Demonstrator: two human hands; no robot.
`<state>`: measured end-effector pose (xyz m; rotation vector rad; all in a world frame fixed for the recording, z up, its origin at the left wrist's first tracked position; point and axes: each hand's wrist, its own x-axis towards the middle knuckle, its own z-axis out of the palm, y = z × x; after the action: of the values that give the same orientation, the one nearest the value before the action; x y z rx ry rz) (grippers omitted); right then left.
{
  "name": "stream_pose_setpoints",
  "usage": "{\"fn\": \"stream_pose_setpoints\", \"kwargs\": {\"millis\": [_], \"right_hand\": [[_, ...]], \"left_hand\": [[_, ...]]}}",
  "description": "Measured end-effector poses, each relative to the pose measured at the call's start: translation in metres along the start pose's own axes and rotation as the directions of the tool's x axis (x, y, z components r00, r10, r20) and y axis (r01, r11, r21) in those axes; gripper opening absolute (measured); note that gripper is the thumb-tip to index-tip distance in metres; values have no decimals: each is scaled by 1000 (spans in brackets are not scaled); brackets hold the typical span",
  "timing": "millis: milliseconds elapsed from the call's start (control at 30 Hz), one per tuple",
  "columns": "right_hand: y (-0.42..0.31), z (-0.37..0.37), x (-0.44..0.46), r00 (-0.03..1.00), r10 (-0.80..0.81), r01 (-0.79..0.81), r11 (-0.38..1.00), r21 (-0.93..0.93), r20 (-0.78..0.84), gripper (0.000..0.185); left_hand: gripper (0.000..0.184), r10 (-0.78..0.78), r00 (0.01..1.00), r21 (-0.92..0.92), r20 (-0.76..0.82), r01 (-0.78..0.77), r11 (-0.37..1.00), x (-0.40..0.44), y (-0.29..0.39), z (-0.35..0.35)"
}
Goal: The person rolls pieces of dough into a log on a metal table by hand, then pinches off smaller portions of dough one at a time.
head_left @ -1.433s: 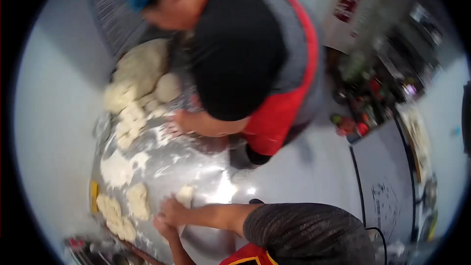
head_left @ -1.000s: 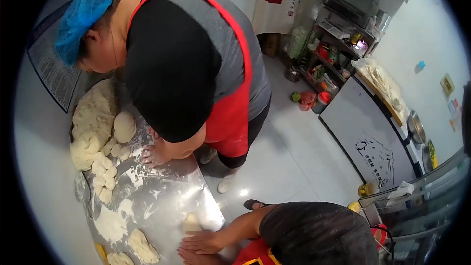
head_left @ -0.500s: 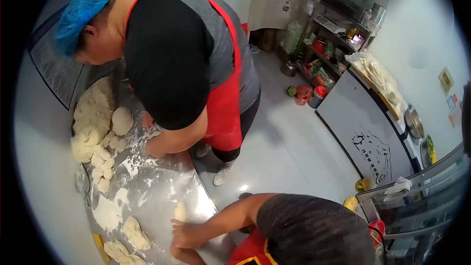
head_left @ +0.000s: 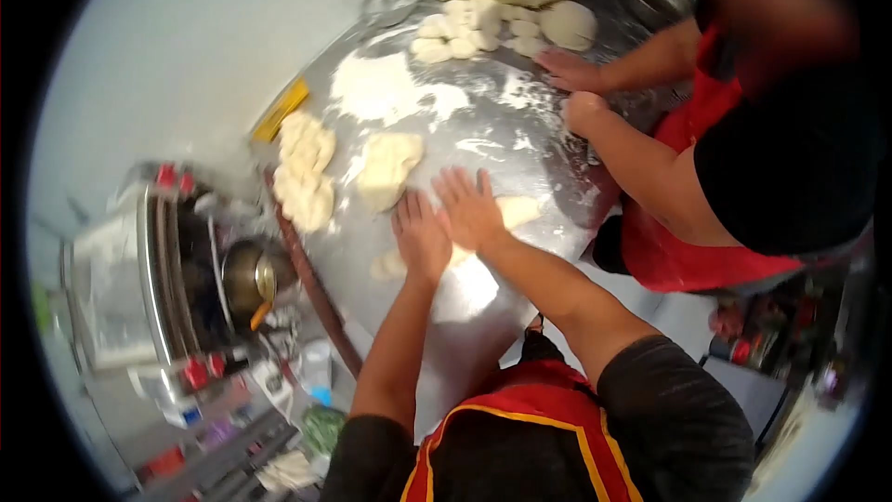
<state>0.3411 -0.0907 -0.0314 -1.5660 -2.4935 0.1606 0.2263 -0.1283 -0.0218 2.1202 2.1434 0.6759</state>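
Two own hands (head_left: 471,211), two co-worker's hands (head_left: 573,71), one dough strip (head_left: 520,211).

The dough strip (head_left: 520,211) is partly hidden; a co-worker's head (head_left: 790,14) is blurred.

You're wearing a red apron (head_left: 548,390) with yellow edging, and your right sleeve (head_left: 678,409) is showing dark grey, faint lighter streaks. Dough strip (head_left: 518,212), mid-frame, is looking pale cream; dough slab (head_left: 388,167) up-left of it is matching. Flour (head_left: 372,88), upper centre, is reading white, patchy over the silver-grey tabletop (head_left: 358,260). At left, a flat strip (head_left: 281,112) is standing out yellow, a rod (head_left: 316,288) is showing reddish-brown, knobs (head_left: 195,372) are showing red. Right side: co-worker's sleeve (head_left: 790,177) is reading black, their apron (head_left: 669,246) red. Upper-left wall (head_left: 186,56) is looking pale blue-grey.
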Motion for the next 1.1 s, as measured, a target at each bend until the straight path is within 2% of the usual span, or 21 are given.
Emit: {"fn": "stream_pose_setpoints", "kwargs": {"millis": [67, 100, 200, 267, 300, 333, 367, 433, 467, 500, 533, 600, 633, 667, 833, 867, 900, 933, 1000, 1067, 1100], "right_hand": [[3, -1, 9, 998, 5, -3, 999, 39, -58, 55], [-2, -7, 1, 995, -46, 54, 994, 93, -87, 54], [-15, -63, -51, 944, -120, 32, 960, 278, 306, 50], [-26, -80, -92, 927, -173, 78, 957, 281, 332, 46], [-33, -69, -113, 963, -222, 173, 943, 283, 152, 45], [-37, -51, -136, 962, -273, 269, 920, 284, -28, 44], [-34, -28, -149, 956, -291, 291, 926, 240, -35, 44], [-61, -52, -117, 946, -262, 207, 941, 269, 189, 40], [-72, -66, -102, 923, -242, 162, 949, 269, 298, 38], [-86, -51, -87, 946, -123, 128, 992, 2, 300, 35], [-54, -16, -91, 917, -337, 388, 876, 286, -214, 38], [-39, 16, -63, 913, -408, 405, 905, 131, -8, 51], [-26, 27, -47, 920, -384, 384, 923, 17, 85, 59], [-25, 30, -33, 939, -311, 330, 935, -131, 148, 66], [-31, 30, 15, 897, -379, 359, 925, -126, -228, 53], [-20, 34, 15, 908, -389, 369, 919, -139, -157, 54], [-8, 47, 15, 914, -396, 381, 913, -143, -89, 55], [-8, 52, 16, 915, -402, 395, 907, -149, -21, 57], [-11, 28, 2, 890, -348, 371, 928, -27, 294, 51], [-13, -1, -26, 757, -277, 296, 953, 67, 592, 46], [-8, 0, -42, 741, -326, 332, 938, 102, 587, 47]], "left_hand": [[42, 21, 990, 49, -139, -14, 999, -1, -6, 26], [39, 51, 978, 85, -200, -35, 996, -5, -8, 23], [24, 61, 987, -182, 147, -34, 983, -55, 2, -18], [19, 148, 975, -485, 164, -51, 873, -94, 8, -56], [17, 68, 991, -375, 113, -21, 927, -106, 24, -61], [16, 15, 989, -363, 147, 39, 931, -108, 41, -88], [15, -38, 983, -348, 180, 99, 932, -111, 59, -115], [13, -88, 962, -418, 259, 194, 888, -97, 49, -149], [12, -125, 958, -413, 258, 226, 882, -94, 39, -125], [11, -168, 950, -412, 264, 269, 871, -91, 29, -104], [18, -192, 944, -342, 269, 280, 897, -89, 23, -90], [36, -203, 927, -214, 315, 277, 937, -78, 3, -56], [40, -250, 954, -112, 166, 270, 956, -75, -5, -21], [44, -232, 972, -12, 22, 232, 973, -72, -13, 4], [49, -388, 913, 70, -122, 398, 915, -25, -32, 54], [49, -417, 898, 82, -140, 430, 899, -25, -30, 56], [44, -348, 891, 165, -291, 406, 899, -37, -24, 52], [40, -367, 915, 38, -165, 378, 925, -51, -25, 39], [32, -321, 943, -247, 82, 331, 911, -76, -16, 9], [25, -246, 961, -271, -130, 204, 941, -109, -10, 11], [22, -199, 953, -272, -230, 134, 953, -124, -5, 12]]}}
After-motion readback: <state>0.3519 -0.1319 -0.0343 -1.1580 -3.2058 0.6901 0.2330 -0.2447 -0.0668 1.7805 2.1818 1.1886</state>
